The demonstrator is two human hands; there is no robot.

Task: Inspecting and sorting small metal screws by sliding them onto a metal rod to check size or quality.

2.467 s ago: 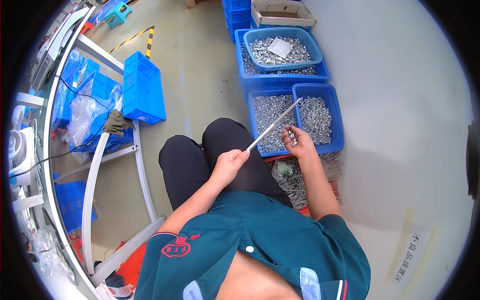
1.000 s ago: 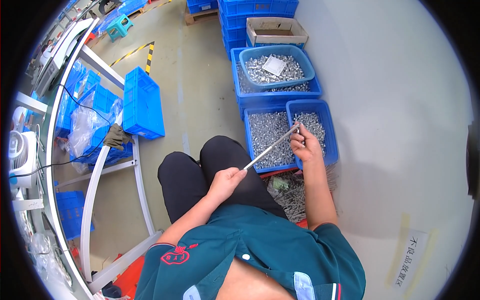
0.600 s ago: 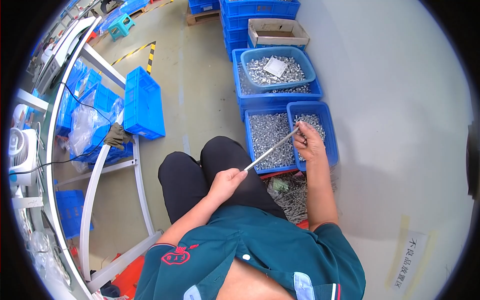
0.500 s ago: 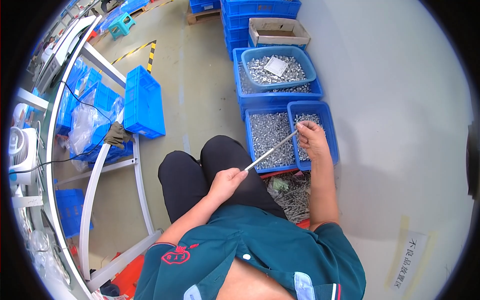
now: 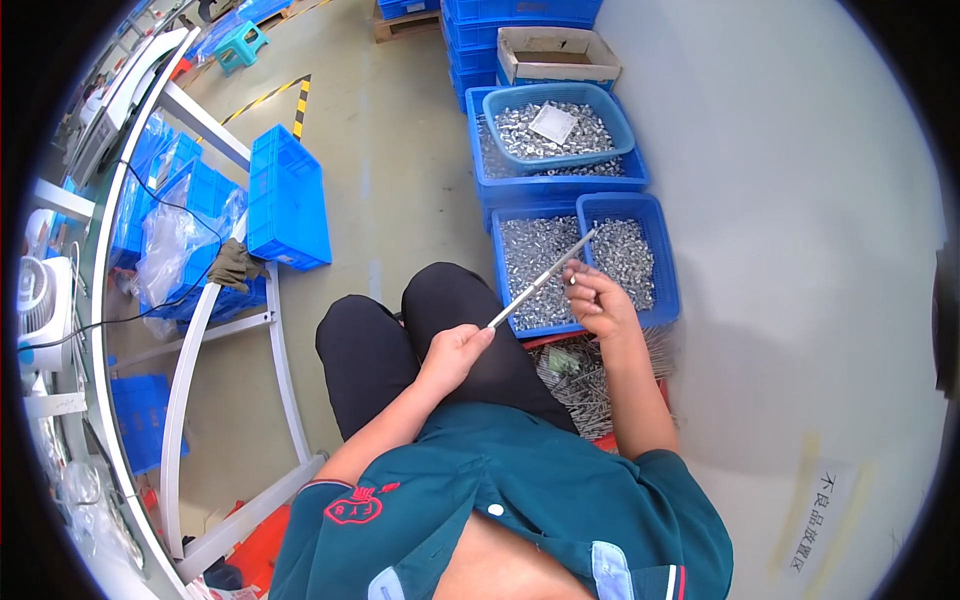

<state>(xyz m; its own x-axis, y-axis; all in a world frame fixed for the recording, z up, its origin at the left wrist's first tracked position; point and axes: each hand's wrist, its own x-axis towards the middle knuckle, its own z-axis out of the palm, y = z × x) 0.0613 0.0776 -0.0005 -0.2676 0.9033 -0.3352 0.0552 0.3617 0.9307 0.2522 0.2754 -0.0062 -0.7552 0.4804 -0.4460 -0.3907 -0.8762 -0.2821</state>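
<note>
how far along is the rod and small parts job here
Done: some small metal parts already sit strung along the thin metal rod, and finished-looking rods lie piled in the red tray by the knee. In hand: the left hand holds the rod's lower end while the right hand works near its upper part over the blue bins. Left: the bins remain heaped with loose parts, so plenty probably remains.
</note>
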